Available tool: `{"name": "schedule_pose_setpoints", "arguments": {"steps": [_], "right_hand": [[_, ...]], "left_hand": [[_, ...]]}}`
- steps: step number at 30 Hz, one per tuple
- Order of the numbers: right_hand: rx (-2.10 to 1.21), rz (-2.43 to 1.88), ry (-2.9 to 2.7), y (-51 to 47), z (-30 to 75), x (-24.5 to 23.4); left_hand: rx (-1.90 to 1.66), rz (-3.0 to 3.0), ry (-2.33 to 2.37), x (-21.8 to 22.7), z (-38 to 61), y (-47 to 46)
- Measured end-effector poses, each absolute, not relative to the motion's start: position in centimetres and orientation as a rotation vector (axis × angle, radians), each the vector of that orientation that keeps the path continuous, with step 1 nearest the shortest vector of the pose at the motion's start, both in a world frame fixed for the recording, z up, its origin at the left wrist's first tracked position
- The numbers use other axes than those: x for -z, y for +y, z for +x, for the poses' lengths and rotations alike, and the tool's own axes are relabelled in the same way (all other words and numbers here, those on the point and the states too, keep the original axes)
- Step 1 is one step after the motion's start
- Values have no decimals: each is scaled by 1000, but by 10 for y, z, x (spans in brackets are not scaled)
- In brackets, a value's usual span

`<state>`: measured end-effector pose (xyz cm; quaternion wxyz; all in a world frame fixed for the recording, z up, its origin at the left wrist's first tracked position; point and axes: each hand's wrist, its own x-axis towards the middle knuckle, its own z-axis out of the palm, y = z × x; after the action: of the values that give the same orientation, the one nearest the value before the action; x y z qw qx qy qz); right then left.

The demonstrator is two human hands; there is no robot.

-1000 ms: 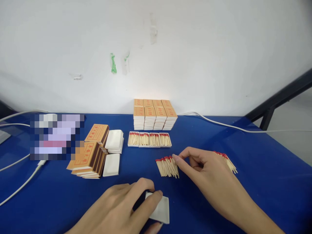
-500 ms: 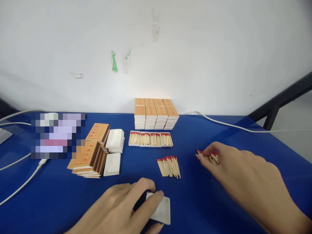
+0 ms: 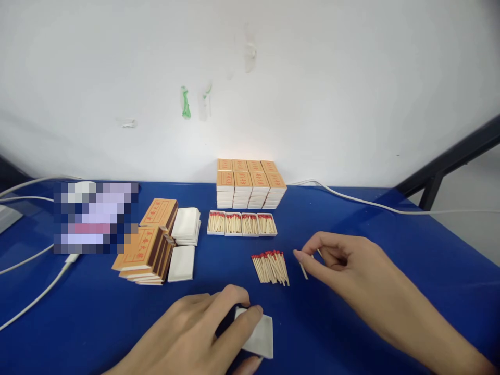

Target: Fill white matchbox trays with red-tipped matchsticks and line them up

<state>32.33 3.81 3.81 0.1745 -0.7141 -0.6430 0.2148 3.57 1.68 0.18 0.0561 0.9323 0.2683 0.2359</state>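
Note:
Near the front of the table my left hand (image 3: 203,328) is closed on a white matchbox tray (image 3: 261,336), whose visible inside is bare. Its index finger lies across the tray. My right hand (image 3: 339,260) is closed in a pinch, with the pale stick of a match (image 3: 303,271) showing below the fingertips. Its head is hidden, and how many matches are in that hand I cannot tell. Just left of these fingers lies a pile of red-headed matches (image 3: 270,268). Behind it, several trays filled with matches (image 3: 242,224) stand in a row.
Closed matchboxes (image 3: 250,181) are stacked against the wall. To the left are orange matchbox sleeves (image 3: 146,247) and stacked white trays (image 3: 185,224). A blurred-out object (image 3: 94,216) and white cables (image 3: 42,302) lie further left. Another cable (image 3: 363,205) crosses the back right.
My right hand has moved left, towards the match pile, with a match at its fingertips. The cluster of matches seen at its fingers earlier no longer shows. The left hand keeps the tray in place.

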Motion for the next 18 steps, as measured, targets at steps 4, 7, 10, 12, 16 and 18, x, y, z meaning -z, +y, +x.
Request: {"name": "schedule_pose_setpoints", "arguments": {"steps": [4,7,10,12,16,18], "right_hand": [[-689,-1885,-1754,37,297,-33],[-687,-1874,-1703,38,285,-29],[-665,-1884,-1702,39,282,-27],[-612,-1899,-1710,39,284,-28],[-434,-1957,-1700,40,301,-33],[-349,-2044,-1698,41,313,-36]], "left_hand": [[-716,2826,806,2,35,16],[-734,2822,785,4,34,15],[-752,2831,821,3,35,15],[-773,2832,866,2,35,15],[-866,2831,937,2,38,15],[-880,2832,953,3,39,15]]}}
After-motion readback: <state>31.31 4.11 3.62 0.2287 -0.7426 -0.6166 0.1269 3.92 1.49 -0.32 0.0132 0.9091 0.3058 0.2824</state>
